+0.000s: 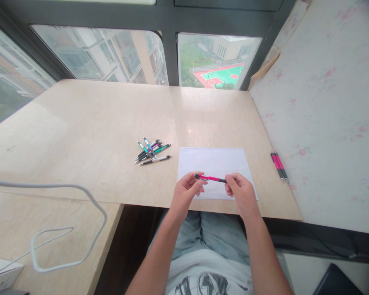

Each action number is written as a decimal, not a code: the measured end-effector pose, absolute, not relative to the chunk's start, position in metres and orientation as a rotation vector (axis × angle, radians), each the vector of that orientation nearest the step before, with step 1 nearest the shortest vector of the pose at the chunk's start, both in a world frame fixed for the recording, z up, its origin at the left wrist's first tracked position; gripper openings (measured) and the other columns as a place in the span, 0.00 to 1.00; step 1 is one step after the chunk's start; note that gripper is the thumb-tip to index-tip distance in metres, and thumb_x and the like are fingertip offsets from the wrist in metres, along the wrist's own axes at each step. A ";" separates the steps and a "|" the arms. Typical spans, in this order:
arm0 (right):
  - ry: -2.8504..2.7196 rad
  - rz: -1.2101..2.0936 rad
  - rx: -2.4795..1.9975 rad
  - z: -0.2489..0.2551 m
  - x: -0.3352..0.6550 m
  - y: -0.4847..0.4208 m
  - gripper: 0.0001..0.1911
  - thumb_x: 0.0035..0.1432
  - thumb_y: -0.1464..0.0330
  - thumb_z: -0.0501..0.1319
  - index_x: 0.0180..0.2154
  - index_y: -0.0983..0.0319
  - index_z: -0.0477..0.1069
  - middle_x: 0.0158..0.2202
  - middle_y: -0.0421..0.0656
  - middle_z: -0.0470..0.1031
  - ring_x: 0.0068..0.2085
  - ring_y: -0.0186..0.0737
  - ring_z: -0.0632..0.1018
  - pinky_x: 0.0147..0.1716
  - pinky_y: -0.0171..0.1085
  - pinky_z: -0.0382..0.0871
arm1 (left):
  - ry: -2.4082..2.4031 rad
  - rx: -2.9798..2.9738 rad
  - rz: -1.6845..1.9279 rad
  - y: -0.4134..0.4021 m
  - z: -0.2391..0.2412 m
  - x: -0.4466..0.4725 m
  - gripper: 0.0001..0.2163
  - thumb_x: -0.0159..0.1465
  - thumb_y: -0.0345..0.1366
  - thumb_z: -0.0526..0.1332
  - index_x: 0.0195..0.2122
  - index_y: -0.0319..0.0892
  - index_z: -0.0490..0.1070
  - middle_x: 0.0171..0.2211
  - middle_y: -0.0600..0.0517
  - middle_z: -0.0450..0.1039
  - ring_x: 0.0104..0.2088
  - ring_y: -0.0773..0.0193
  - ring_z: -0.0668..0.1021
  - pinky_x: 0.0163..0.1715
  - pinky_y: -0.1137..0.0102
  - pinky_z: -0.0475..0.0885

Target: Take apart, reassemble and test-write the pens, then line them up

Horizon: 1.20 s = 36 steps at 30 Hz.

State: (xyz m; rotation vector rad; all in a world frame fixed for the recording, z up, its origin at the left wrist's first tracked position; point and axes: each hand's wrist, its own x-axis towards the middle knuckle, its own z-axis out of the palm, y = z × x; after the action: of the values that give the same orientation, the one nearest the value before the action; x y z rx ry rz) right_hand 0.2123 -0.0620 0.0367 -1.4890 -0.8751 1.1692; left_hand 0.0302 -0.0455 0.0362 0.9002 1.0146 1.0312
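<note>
Level above a sheet of white paper (215, 162), a pink pen (213, 178) with black ends spans both of my hands. My left hand (187, 188) holds its clip end between thumb and fingers. At the other end, my right hand (241, 190) pinches the black grip, and the tip is hidden in those fingers. The paper lies on the desk with faint writing along its top edge. Left of it is a loose pile of pens (150, 151) in white, green, blue and purple with black grips.
Several pink pens (279, 166) lie side by side at the right, near the flowered wall (326, 123). A pale cable (92, 196) loops over the lower-left surface, close to a white box (3, 272). Windows (219, 61) border the far edge of the desk (95, 123).
</note>
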 end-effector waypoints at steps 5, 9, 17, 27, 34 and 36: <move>-0.948 1.192 -1.498 0.039 0.204 -0.064 0.22 0.61 0.52 0.61 0.23 0.60 0.63 0.16 0.35 0.63 0.19 0.30 0.62 0.19 0.32 0.56 | 0.946 0.796 1.086 -0.048 0.024 0.037 0.14 0.60 0.41 0.68 0.45 0.40 0.77 0.33 0.48 0.78 0.29 0.67 0.73 0.31 0.70 0.66; -0.965 1.190 -1.459 0.034 0.203 -0.064 0.17 0.60 0.54 0.63 0.28 0.60 0.69 0.20 0.36 0.67 0.23 0.32 0.67 0.23 0.33 0.61 | 1.004 0.750 1.145 -0.048 0.019 0.041 0.12 0.58 0.42 0.69 0.37 0.39 0.78 0.28 0.50 0.76 0.28 0.68 0.73 0.32 0.71 0.66; -1.075 1.096 -1.395 0.030 0.204 -0.062 0.19 0.52 0.58 0.70 0.44 0.57 0.74 0.43 0.45 0.77 0.43 0.42 0.75 0.36 0.36 0.70 | 0.955 0.567 1.196 -0.045 0.019 0.040 0.12 0.59 0.42 0.68 0.36 0.38 0.76 0.27 0.52 0.74 0.28 0.69 0.73 0.30 0.73 0.66; -1.112 1.201 -1.555 0.033 0.211 -0.065 0.20 0.60 0.51 0.61 0.26 0.60 0.70 0.22 0.38 0.70 0.24 0.34 0.69 0.25 0.35 0.61 | 0.969 0.568 1.219 -0.043 0.016 0.038 0.12 0.59 0.42 0.68 0.37 0.38 0.76 0.27 0.52 0.74 0.29 0.70 0.73 0.31 0.73 0.67; -1.111 1.114 -1.490 0.033 0.210 -0.063 0.18 0.52 0.54 0.68 0.39 0.59 0.71 0.32 0.41 0.74 0.32 0.38 0.75 0.26 0.34 0.64 | 0.945 0.558 1.209 -0.043 0.017 0.037 0.12 0.60 0.41 0.68 0.39 0.38 0.76 0.29 0.51 0.76 0.29 0.70 0.74 0.32 0.73 0.68; -1.109 1.156 -1.525 0.033 0.210 -0.063 0.18 0.59 0.51 0.61 0.32 0.60 0.71 0.25 0.39 0.71 0.26 0.36 0.72 0.25 0.34 0.62 | 0.940 0.567 1.200 -0.043 0.017 0.037 0.11 0.60 0.41 0.68 0.38 0.38 0.76 0.29 0.51 0.76 0.30 0.69 0.74 0.33 0.73 0.68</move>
State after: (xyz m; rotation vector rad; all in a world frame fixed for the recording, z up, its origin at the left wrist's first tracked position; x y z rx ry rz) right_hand 0.2102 -0.0633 0.0327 -1.5251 -1.1090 1.1563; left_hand 0.0371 -0.0431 0.0172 0.5669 0.9398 1.2003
